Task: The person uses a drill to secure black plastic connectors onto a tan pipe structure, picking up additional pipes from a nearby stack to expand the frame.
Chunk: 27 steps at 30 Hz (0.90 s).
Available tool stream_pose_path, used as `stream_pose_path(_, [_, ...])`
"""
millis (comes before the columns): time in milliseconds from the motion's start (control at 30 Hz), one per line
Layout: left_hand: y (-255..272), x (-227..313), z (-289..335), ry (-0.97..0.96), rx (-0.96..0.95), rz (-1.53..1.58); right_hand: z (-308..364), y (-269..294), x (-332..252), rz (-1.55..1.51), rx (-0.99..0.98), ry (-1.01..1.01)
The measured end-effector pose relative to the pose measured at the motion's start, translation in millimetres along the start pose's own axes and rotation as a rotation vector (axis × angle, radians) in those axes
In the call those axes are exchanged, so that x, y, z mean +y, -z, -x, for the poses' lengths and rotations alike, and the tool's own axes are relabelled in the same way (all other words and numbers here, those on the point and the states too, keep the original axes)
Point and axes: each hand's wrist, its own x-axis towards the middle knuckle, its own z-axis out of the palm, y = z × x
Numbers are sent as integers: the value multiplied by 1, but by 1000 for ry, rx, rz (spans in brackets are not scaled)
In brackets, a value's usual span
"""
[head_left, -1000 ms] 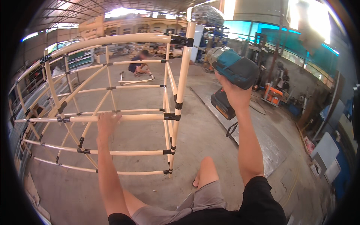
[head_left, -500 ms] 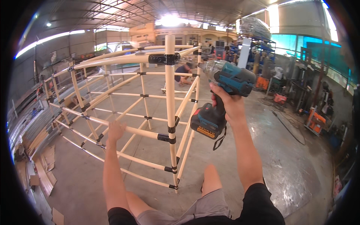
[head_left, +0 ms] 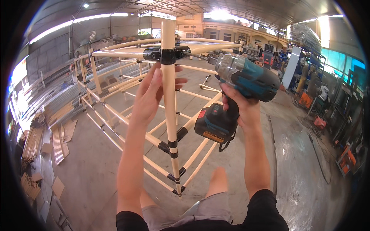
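A cream upright pipe [head_left: 169, 96] stands in front of me, with a black joint clamp [head_left: 168, 56] around it near the top. My left hand [head_left: 148, 92] is at this pipe just below the clamp. Its fingers reach out behind the pipe and show apart on the right side, while the thumb stays on the left; whether it touches the pipe, I cannot tell. My right hand [head_left: 243, 100] is closed round the handle of a teal and black cordless impact driver [head_left: 250, 79]. The driver's long thin bit points left, its tip at the clamp's right side.
The upright is a corner of a large frame of cream pipes [head_left: 127, 119] and black joints, stretching away to the left. Cardboard pieces [head_left: 63, 134] and long metal stock lie at the left. Cables, orange equipment [head_left: 345, 159] and racks line the right side.
My left hand has left the horizontal pipe and risen to the upright below the top clamp. The driver has moved slightly right, and my view has turned left.
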Motion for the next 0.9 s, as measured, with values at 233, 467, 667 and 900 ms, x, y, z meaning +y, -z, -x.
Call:
stream_pose_path(233, [-9, -15, -3, 34, 79, 185, -5, 7, 3, 57, -47, 23])
stream_pose_path(467, [-18, -13, 3, 46, 200, 108, -14, 11, 8, 75, -101, 61])
stream_pose_path(667, [-19, -14, 2, 60, 178, 145, -20, 18, -3, 124, -137, 10])
stream_pose_path(900, [-19, -14, 2, 87, 156, 169, -38, 71, -10, 972, -253, 804])
